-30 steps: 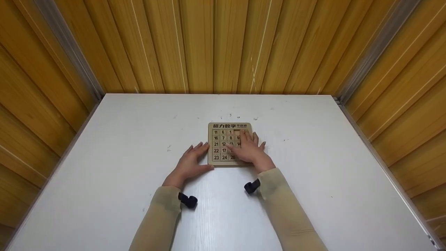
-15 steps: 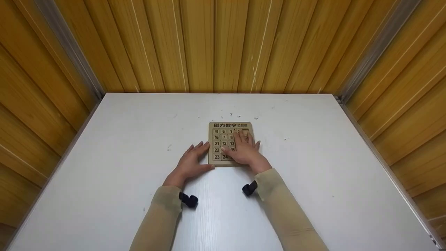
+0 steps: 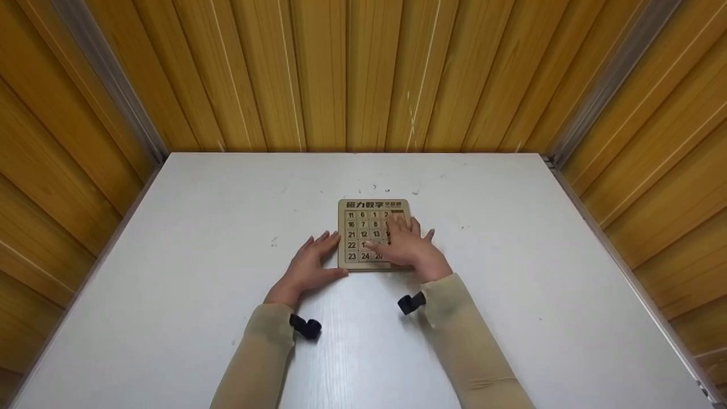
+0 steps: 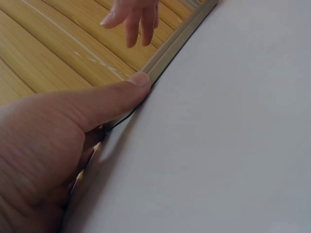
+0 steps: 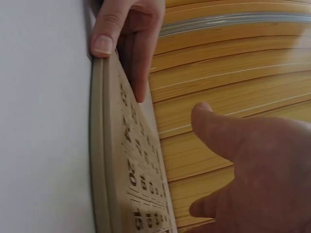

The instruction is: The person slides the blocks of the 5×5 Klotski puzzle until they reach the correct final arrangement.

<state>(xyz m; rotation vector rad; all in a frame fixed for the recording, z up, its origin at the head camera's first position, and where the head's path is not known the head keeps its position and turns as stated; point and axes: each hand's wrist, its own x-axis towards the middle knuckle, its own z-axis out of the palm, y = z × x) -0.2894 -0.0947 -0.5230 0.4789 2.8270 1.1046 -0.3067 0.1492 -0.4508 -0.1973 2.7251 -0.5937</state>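
Observation:
A wooden number slide puzzle (image 3: pixel 363 267) lies flat on the white table, with dark Chinese lettering along its far edge and rows of numbered tiles. A gap shows at the far right of its top row. My left hand (image 3: pixel 308 267) holds the near left corner, thumb on the front edge and fingers along the left side. Over the right part of the tiles is my right hand (image 3: pixel 410 248), fingers spread and loosely extended, hiding several tiles. In the right wrist view, the right thumb (image 5: pixel 214 126) is raised off the board.
The white table (image 3: pixel 199 227) carries small dark scuffs beyond the puzzle. Wood-patterned panels (image 3: pixel 318 74) stand behind it and on both sides. A black wrist camera (image 3: pixel 305 327) sits on the left sleeve, another wrist camera (image 3: pixel 411 303) on the right.
The tile 2 has slid left in the top row, so the gap has shifted to the right corner. My right hand went left, then back right. The left hand stays put.

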